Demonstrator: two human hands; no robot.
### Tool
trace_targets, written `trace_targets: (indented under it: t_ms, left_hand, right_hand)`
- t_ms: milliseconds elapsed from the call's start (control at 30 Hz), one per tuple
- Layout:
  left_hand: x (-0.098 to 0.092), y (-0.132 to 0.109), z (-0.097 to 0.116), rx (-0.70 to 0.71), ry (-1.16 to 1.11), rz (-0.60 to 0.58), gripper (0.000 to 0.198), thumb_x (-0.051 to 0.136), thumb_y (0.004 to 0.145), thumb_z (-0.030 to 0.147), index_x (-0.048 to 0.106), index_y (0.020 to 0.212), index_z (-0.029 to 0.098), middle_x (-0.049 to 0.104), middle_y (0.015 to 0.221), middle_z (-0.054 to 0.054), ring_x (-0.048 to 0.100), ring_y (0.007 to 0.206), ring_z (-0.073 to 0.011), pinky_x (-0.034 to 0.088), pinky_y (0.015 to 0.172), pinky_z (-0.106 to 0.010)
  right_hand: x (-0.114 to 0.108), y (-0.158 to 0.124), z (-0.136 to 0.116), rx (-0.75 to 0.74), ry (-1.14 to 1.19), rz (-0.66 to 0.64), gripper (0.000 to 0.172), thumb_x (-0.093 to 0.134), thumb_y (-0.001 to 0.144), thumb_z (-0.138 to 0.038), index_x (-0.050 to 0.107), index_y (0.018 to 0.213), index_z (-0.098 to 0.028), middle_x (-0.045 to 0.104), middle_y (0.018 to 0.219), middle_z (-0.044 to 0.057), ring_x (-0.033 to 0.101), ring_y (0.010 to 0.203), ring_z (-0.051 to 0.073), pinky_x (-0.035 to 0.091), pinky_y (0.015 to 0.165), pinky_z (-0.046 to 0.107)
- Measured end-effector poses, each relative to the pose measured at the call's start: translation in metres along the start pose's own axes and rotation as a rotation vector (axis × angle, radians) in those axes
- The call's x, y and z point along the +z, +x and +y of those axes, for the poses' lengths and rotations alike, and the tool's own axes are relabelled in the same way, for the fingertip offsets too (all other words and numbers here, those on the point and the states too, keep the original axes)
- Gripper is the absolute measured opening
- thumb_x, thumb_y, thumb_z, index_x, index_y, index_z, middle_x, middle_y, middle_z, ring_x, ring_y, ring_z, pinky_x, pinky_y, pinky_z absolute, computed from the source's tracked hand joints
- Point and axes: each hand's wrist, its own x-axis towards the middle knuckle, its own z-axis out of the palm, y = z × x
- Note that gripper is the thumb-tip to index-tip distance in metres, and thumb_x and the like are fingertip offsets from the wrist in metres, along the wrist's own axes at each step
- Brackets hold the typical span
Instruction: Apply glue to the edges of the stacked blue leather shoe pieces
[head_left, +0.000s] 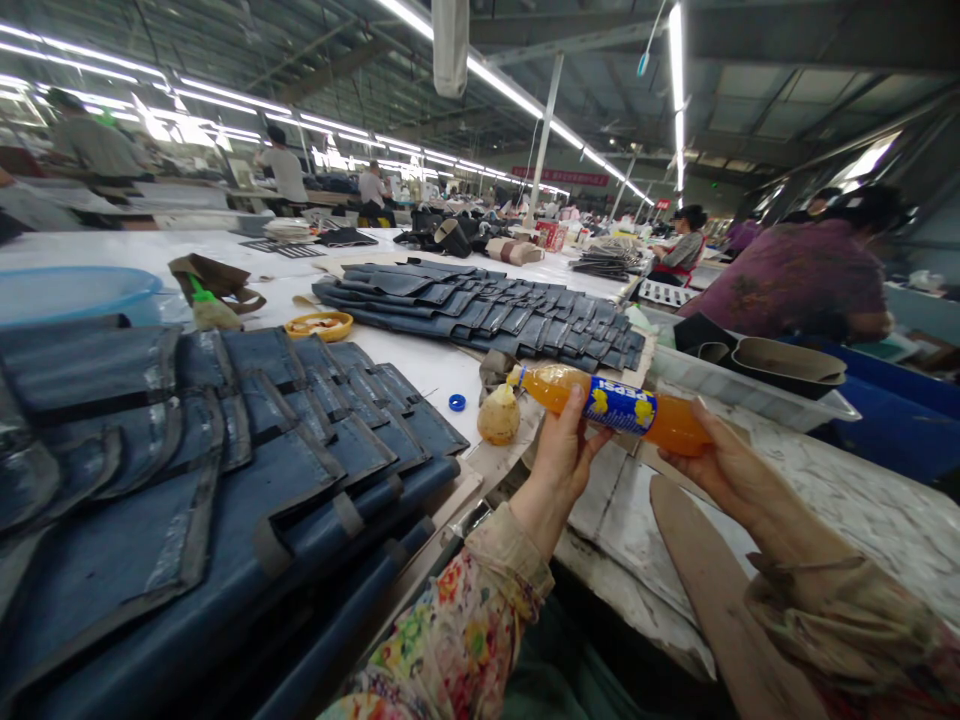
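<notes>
A plastic bottle (619, 403) of orange liquid with a blue PEPSI label lies nearly level in the air, its neck tilted slightly upward to the left. Around the body near the neck, my left hand (561, 450) is closed. My right hand (712, 455) grips the bottle's base. The bottle's mouth is just above a round, pale, stained squeeze bottle (499, 415); whether the two touch, I cannot tell. On the white table to the left lies a blue bottle cap (457, 402).
Stacked dark blue bound fabric pieces (300, 440) cover the left foreground, with another stack (480, 305) behind. A yellow dish (319, 326), a green-tipped squeeze bottle (216, 312) and a blue basin (82, 285) stand left. A co-worker in purple (795, 275) sits right, beyond a white tray (817, 402).
</notes>
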Motion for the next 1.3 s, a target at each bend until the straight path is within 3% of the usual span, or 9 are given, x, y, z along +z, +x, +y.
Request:
trace_targets:
  t_ms: [1300]
  left_hand:
    - [0.0004, 0.0010, -0.0004, -0.003, -0.006, -0.013, 0.046, 0.071, 0.072, 0.043, 0.058, 0.112, 0.024, 0.056, 0.120, -0.006, 0.048, 0.115, -0.0209, 0.048, 0.094, -0.044]
  right_hand:
    - [0.0009, 0.0000, 0.0013, 0.006, 0.027, 0.009, 0.022, 0.045, 0.094, -0.024, 0.066, 0.088, -0.019, 0.067, 0.081, 0.000, 0.063, 0.061, 0.011, 0.056, 0.045, 0.020]
